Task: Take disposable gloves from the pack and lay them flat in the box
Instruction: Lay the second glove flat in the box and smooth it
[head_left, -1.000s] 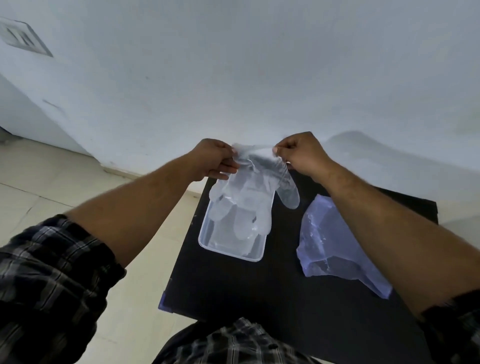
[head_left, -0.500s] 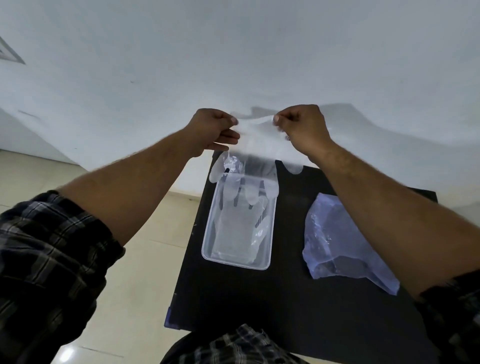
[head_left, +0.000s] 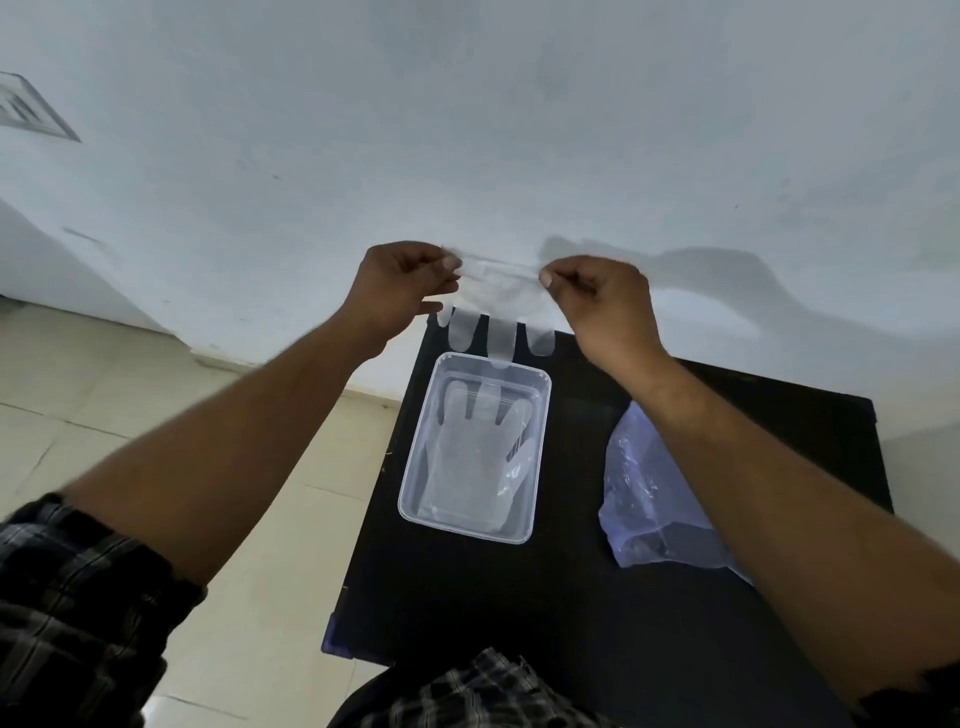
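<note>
A clear disposable glove (head_left: 496, 306) hangs fingers down in the air, just beyond the far end of the box. My left hand (head_left: 397, 288) pinches its cuff on the left and my right hand (head_left: 602, 301) pinches it on the right, stretching the cuff between them. Below stands a clear rectangular plastic box (head_left: 540, 441) on the black table (head_left: 571, 597). A glove (head_left: 475, 457) lies flat inside the box, fingers pointing away from me. The bluish plastic glove pack (head_left: 649, 499) lies crumpled to the right of the box.
A white wall rises right behind the table's far edge. Beige floor tiles (head_left: 156, 405) lie to the left. My checked sleeves and lap sit at the near edge of the view.
Both hands have lifted the glove up and away from me; it hung over the box before and now hangs higher, its fingertips at the box's far rim.
</note>
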